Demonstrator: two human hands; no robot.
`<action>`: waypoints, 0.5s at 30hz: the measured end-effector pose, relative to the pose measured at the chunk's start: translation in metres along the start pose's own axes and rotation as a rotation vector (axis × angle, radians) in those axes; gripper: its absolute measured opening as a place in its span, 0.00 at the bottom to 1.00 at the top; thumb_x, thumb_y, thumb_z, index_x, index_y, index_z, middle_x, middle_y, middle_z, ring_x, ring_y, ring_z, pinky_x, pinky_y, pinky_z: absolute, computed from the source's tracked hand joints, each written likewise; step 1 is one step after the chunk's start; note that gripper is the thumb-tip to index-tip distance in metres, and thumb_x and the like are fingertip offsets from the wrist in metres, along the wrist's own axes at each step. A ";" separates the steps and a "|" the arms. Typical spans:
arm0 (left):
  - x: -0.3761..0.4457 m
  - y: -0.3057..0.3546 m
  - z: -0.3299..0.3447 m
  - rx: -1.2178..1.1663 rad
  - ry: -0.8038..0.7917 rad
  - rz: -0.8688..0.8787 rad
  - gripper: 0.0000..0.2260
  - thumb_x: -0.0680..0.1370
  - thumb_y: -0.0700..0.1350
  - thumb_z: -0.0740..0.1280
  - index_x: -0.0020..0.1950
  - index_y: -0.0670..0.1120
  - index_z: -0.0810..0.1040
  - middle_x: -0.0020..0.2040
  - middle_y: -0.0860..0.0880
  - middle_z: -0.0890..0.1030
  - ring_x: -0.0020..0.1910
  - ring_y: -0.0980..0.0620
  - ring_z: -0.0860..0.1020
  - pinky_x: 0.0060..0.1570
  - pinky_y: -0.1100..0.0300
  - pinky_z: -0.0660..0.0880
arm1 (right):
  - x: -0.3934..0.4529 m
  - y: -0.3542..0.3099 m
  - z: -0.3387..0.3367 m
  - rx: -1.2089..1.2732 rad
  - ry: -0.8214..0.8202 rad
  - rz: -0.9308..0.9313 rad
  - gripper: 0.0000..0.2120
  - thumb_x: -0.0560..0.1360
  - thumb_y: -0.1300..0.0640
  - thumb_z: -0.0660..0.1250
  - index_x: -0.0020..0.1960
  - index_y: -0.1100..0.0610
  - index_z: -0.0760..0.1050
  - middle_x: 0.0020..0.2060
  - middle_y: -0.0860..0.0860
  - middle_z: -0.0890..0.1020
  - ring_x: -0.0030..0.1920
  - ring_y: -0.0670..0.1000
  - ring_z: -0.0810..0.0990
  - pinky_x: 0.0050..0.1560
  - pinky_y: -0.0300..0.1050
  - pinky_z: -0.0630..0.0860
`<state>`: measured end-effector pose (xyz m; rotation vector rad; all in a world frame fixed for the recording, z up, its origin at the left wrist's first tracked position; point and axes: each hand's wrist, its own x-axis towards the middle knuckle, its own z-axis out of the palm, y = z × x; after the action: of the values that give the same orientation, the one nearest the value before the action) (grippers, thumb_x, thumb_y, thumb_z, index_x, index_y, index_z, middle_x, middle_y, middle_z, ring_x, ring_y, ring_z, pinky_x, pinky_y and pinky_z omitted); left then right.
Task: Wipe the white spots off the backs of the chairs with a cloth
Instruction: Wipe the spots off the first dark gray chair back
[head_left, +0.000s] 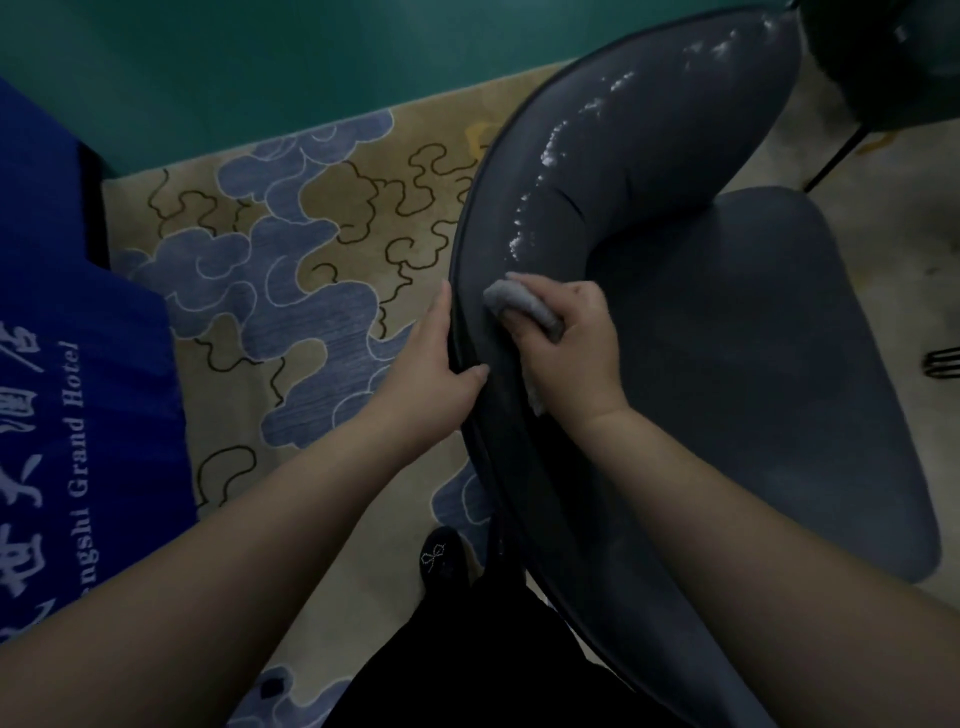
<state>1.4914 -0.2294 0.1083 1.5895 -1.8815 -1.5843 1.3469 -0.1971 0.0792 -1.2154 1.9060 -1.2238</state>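
Note:
A dark grey chair with a curved padded back (623, 156) fills the right half of the view. A trail of white spots (550, 150) runs along the top of the back, from near my right hand up toward the far end. My right hand (571, 348) grips a bunched grey cloth (519, 306) and presses it on the back just below the nearest spots. My left hand (436, 364) grips the outer rim of the back, thumb on top and fingers behind it.
The chair's seat (779, 364) lies to the right. A blue cloth with white hotel lettering (62, 389) hangs at the left. A patterned beige and blue carpet (311, 260) covers the floor. Another dark chair (893, 62) stands at the top right. My black shoe (441, 558) is below.

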 end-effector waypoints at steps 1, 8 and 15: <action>0.001 0.001 0.000 0.009 0.001 -0.004 0.37 0.77 0.42 0.66 0.78 0.59 0.47 0.75 0.53 0.62 0.70 0.51 0.67 0.67 0.48 0.68 | 0.007 0.001 -0.002 0.041 0.024 0.095 0.14 0.74 0.58 0.71 0.59 0.51 0.80 0.52 0.55 0.76 0.51 0.45 0.78 0.57 0.37 0.75; 0.014 0.007 -0.005 0.102 0.018 0.016 0.40 0.76 0.43 0.68 0.78 0.57 0.46 0.76 0.52 0.62 0.72 0.51 0.64 0.68 0.48 0.67 | 0.000 -0.004 0.000 0.045 -0.006 0.040 0.13 0.74 0.58 0.71 0.58 0.49 0.80 0.51 0.53 0.75 0.49 0.44 0.77 0.55 0.31 0.73; 0.016 0.006 -0.007 0.147 0.010 0.010 0.41 0.75 0.42 0.69 0.78 0.57 0.46 0.75 0.52 0.63 0.71 0.51 0.65 0.67 0.48 0.68 | 0.000 -0.008 0.002 0.065 -0.067 0.036 0.14 0.74 0.58 0.71 0.57 0.47 0.80 0.50 0.51 0.75 0.49 0.42 0.77 0.55 0.33 0.74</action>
<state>1.4867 -0.2467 0.1087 1.6387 -2.0391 -1.4614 1.3518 -0.1998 0.0855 -1.1686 1.8177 -1.2023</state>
